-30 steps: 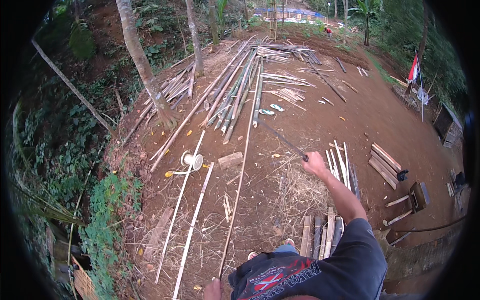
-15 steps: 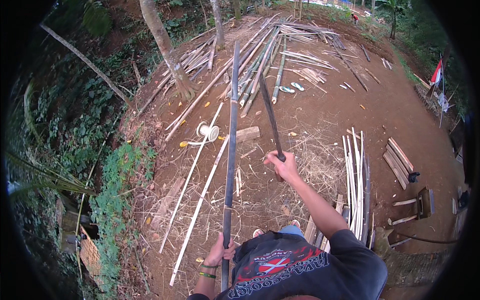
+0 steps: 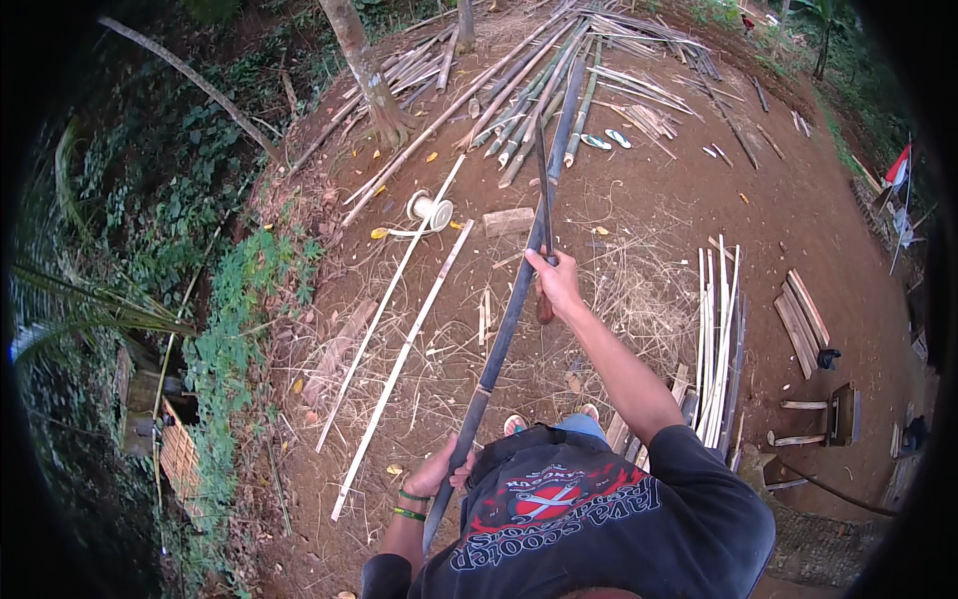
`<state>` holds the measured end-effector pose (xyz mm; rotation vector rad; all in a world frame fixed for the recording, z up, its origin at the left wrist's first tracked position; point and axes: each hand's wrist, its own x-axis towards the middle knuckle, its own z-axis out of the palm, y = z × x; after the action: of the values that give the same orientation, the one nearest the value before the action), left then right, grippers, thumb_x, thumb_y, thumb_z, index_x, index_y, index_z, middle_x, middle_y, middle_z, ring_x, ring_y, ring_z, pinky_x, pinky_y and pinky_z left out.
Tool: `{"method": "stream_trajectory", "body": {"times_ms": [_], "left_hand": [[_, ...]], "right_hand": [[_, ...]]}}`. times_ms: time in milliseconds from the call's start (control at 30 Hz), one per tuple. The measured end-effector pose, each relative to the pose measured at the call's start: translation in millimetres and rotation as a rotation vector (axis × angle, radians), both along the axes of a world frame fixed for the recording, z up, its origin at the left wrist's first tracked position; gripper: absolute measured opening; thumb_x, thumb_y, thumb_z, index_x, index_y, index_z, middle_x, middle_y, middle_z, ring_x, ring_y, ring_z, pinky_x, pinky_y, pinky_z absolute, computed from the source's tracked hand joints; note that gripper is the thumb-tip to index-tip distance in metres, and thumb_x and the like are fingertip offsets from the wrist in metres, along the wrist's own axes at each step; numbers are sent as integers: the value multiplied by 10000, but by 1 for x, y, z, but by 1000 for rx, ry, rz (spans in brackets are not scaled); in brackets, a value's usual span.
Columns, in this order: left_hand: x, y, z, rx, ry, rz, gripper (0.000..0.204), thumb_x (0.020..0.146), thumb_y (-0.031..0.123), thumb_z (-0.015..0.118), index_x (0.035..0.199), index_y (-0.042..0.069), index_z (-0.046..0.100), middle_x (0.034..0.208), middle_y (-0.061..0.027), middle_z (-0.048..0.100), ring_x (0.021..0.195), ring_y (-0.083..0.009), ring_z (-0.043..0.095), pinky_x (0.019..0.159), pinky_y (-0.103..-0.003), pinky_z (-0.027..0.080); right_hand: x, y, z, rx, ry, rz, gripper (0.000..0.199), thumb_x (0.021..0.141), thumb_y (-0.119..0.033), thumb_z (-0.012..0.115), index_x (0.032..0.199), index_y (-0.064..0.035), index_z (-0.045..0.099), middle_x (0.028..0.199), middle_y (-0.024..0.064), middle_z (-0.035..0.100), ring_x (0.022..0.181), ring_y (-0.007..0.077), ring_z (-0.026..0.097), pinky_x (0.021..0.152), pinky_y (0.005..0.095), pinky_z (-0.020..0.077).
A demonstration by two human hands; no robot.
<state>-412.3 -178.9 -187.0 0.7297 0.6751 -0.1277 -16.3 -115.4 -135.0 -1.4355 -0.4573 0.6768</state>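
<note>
A long dark bamboo pole (image 3: 507, 344) slants from beside my body up toward the heap ahead. My left hand (image 3: 435, 469), with bands at the wrist, is wrapped around its near end. In my right hand (image 3: 562, 284) is a machete (image 3: 543, 190); its brown handle shows below the fist and its dark blade points away from me. The blade lies along the pole's right side, and whether it touches is unclear. My right thumb overlaps the pole's edge. Left of the pole, two pale split bamboo strips (image 3: 404, 351) lie on the ground.
Bamboo poles (image 3: 519, 110) are heaped ahead, near a tree trunk (image 3: 367, 75). A cream spool (image 3: 429, 210), a wood block (image 3: 509, 222) and sandals (image 3: 607, 139) lie nearer. Pale strips (image 3: 717, 339), planks (image 3: 798, 324) and a small stool (image 3: 843, 414) are at right. Greenery (image 3: 235, 359) borders the left.
The pole's far end has swung right, and the machete has come in beside it. My right hand has moved up to the pole; my left hand still grips the near end.
</note>
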Motion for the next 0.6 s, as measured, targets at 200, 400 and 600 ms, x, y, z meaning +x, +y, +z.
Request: {"method": "stream_trajectory", "body": {"times_ms": [200, 400, 600], "left_hand": [[2, 1, -6, 81, 55, 15, 739, 1045, 598, 211, 876, 6, 620, 645, 66, 348, 538, -58, 337, 504, -212, 327], [8, 6, -15, 140, 25, 6, 700, 1053, 576, 247, 873, 13, 622, 637, 66, 356, 532, -56, 327, 493, -217, 308], [14, 14, -12, 136, 28, 15, 711, 1049, 585, 243, 870, 10, 620, 633, 64, 356, 524, -58, 325, 486, -221, 308]], "right_hand": [[-7, -16, 5, 7, 40, 48, 240, 897, -240, 744, 923, -28, 633, 599, -27, 514, 428, 75, 464, 391, 257, 345], [-51, -57, 9, -74, 7, 166, 269, 888, -207, 747, 995, 23, 659, 583, -22, 533, 431, 72, 484, 398, 262, 350], [-54, -70, 2, -25, -42, 270, 245, 872, -79, 686, 1093, 21, 651, 847, 77, 739, 537, 62, 555, 456, 242, 409]]}}
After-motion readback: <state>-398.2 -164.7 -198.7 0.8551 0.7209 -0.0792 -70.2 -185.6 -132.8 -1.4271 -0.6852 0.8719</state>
